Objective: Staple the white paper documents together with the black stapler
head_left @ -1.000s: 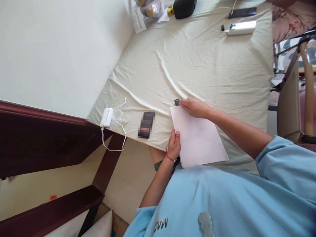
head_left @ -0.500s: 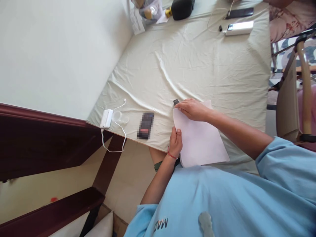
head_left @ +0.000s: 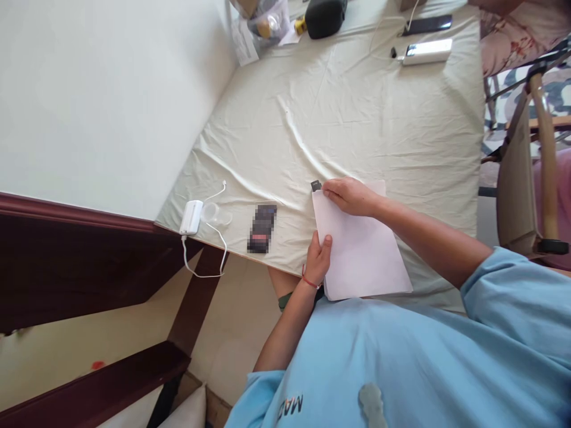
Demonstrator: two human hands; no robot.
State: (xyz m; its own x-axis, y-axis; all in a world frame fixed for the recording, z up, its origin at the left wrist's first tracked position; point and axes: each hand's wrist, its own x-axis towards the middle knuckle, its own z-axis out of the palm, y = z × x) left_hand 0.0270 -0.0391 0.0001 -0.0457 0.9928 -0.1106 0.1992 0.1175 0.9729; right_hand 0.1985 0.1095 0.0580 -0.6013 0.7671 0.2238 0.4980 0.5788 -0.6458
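Observation:
A stack of white paper sheets (head_left: 363, 255) lies at the table's front edge, against my blue shirt. My left hand (head_left: 318, 259) is closed on the left side of the stack, its thumb on top. Across the upper left corner rests my right hand (head_left: 350, 196), its fingers together and bent on the sheets. A small black object (head_left: 316, 185) sticks out at that corner, close to my right fingertips; I cannot make out its kind. To the left lies a dark phone-like slab (head_left: 262, 229), blurred by pixels.
A white adapter (head_left: 191, 217) with a cable and a clear round container (head_left: 214, 213) sit at the left table edge. Farther back are a black case (head_left: 325, 18), a white power bank (head_left: 427, 52) and a phone (head_left: 428, 25). A chair (head_left: 517, 178) and another person are at right.
My right fingers have shifted slightly right, away from the black object, and more of it shows. The top corner of the paper lies flatter. My left hand keeps its hold.

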